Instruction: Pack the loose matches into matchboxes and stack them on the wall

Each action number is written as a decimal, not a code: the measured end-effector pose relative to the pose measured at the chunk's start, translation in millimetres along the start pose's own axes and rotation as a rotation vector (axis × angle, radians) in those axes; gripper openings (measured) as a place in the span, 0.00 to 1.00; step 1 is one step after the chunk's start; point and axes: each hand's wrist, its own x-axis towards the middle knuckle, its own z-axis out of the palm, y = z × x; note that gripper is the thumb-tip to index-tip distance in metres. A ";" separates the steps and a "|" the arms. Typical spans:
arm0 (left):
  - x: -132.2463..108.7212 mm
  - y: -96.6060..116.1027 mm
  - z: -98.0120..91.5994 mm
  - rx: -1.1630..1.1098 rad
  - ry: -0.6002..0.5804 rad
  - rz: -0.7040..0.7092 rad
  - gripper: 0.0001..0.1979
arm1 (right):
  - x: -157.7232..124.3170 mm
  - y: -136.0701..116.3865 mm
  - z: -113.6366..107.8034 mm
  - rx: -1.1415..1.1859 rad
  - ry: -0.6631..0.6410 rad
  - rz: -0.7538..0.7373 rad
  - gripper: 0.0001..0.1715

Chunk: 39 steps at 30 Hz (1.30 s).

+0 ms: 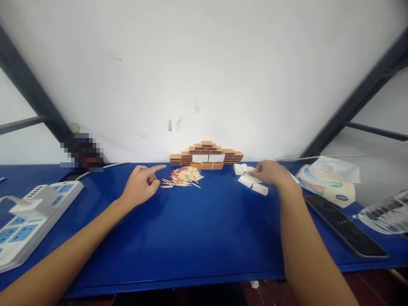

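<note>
Plainly, the right hand (269, 172) is the nearer one to the loose white pieces (245, 182), which lie right of centre in the frame, beneath and just left of its fingertips. From where I stand, the two front pieces slant across the worktop (191, 238), long axes running down toward the lower right. That hand bends over the cluster with thumb and fingers narrowed, seemingly touching a middle piece; whether it grips it, I can't tell. Left of centre, the left hand (142, 185) holds nothing I can see: index finger stretched toward the matchstick pile (185, 175), thumb apart below, other fingers curled. Stacked boxes (207, 166) stand between and beyond both hands.
</note>
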 end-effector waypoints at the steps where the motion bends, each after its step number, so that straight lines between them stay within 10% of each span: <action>1: -4.8 -2.4 -2.9 -0.017 -0.003 -0.027 0.28 | -1.4 -1.9 -0.4 -0.005 -0.015 0.008 0.19; 8: -14.0 -21.5 -1.6 0.005 -0.122 -0.055 0.21 | 2.6 -11.0 12.3 0.025 -0.170 -0.127 0.14; 12: -14.5 -16.0 3.6 0.078 -0.088 0.013 0.21 | -4.4 -30.5 11.3 -0.002 -0.037 -0.198 0.08; 22: -19.0 11.5 -1.3 -0.107 -0.264 0.168 0.21 | -105.3 -185.7 40.6 0.345 -0.219 -0.940 0.05; 39: -28.9 21.2 20.0 -0.148 -0.344 0.172 0.14 | -48.5 -184.1 73.1 0.333 -0.043 -0.815 0.09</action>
